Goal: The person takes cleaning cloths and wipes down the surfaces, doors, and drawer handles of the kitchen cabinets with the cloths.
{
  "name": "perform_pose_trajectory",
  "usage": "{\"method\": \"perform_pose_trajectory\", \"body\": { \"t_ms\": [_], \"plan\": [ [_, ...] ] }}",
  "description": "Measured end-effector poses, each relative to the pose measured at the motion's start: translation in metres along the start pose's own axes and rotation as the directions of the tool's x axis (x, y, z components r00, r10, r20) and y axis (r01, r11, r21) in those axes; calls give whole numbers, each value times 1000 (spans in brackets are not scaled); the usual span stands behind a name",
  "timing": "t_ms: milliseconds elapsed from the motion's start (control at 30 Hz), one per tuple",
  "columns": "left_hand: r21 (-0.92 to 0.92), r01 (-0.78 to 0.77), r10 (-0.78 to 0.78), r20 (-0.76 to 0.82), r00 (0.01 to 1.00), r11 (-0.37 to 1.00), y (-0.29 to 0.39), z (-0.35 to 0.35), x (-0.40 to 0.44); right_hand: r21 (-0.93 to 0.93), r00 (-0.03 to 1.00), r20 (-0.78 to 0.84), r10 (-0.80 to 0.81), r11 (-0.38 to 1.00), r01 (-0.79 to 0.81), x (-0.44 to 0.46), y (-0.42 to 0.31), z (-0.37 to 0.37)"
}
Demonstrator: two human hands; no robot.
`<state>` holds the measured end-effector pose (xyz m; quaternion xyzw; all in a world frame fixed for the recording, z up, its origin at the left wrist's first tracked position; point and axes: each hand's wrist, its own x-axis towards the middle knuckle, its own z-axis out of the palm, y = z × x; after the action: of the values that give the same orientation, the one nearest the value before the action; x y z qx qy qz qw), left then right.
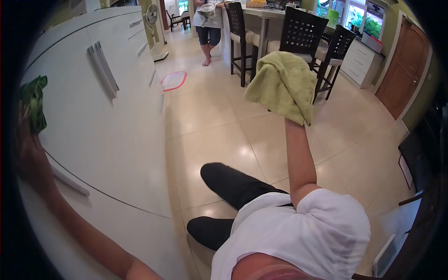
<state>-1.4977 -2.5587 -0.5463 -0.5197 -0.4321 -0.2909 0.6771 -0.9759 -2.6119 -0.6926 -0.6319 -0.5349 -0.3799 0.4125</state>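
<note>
At the far left, my left hand [30,156] holds a dark green cloth [36,105] against the white cabinet front [70,93]. Its fingers reach up to the cloth's lower edge and lie partly in the dark rim of the view. My right arm [299,154] stretches forward over the floor, with a yellow-green towel [282,84] carried on its hand. The towel drapes over the whole hand and hides the fingers. A long metal handle pair [103,70] sits on the cabinet to the right of the green cloth.
Tall dark chairs [303,32] stand at a counter [261,11] ahead. Another person [207,23] stands beside it, holding a cloth-like item. A pink-rimmed flat object [173,81] lies on the tiled floor [210,140]. A fan [150,16] and a wooden door [404,67] are farther off.
</note>
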Motion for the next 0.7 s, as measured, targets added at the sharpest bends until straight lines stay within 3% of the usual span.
{"method": "perform_pose_trajectory", "body": {
  "t_ms": [33,67,100,167,200,233,333,400,500,533,567,600,633,667,700],
  "plan": [
    [5,8,-8,-2,1000,1000,5,-4,3,-7,1000,28,-13,1000,13,-4,-2,6],
    [-43,256,-233,286,929,966,7,-10,13,-16,998,51,-30,999,30,-9,-4,11],
    [-18,490,-401,549,733,872,19,-38,47,-22,996,75,-40,999,41,-13,-4,15],
    [-246,599,-405,541,738,762,20,-41,52,-34,992,113,-56,998,60,-22,-1,19],
    [-507,397,-328,223,918,765,5,-18,22,-39,991,125,-58,997,63,-27,0,20],
    [-662,110,-269,-143,952,741,9,-18,14,-34,988,143,-65,997,70,-31,1,22],
    [-936,300,-518,167,839,184,19,-34,0,-9,973,210,-92,995,96,-45,1,32],
    [-871,487,-603,420,678,-60,15,-7,-71,24,957,263,-125,992,123,-56,-2,38],
    [-819,551,-408,562,720,-156,129,-41,-52,114,911,351,-216,976,188,-69,-4,51],
    [-946,322,-254,305,918,26,168,-54,-42,153,882,389,-266,963,223,-74,-6,55],
    [-914,363,-180,393,902,-181,199,-60,-44,194,848,426,-315,947,254,-79,-8,59],
    [-807,499,-92,549,830,-314,227,-59,-53,230,815,451,-364,929,288,-82,-10,64],
    [-585,631,78,699,711,-509,250,-55,-66,261,781,469,-413,909,324,-83,-11,68],
    [-457,621,166,705,689,-637,277,-45,-81,285,749,481,-456,889,358,-82,-10,72],
    [-295,655,225,777,589,-695,301,-42,-89,304,719,488,-495,868,392,-82,-8,75]
  ]
}}
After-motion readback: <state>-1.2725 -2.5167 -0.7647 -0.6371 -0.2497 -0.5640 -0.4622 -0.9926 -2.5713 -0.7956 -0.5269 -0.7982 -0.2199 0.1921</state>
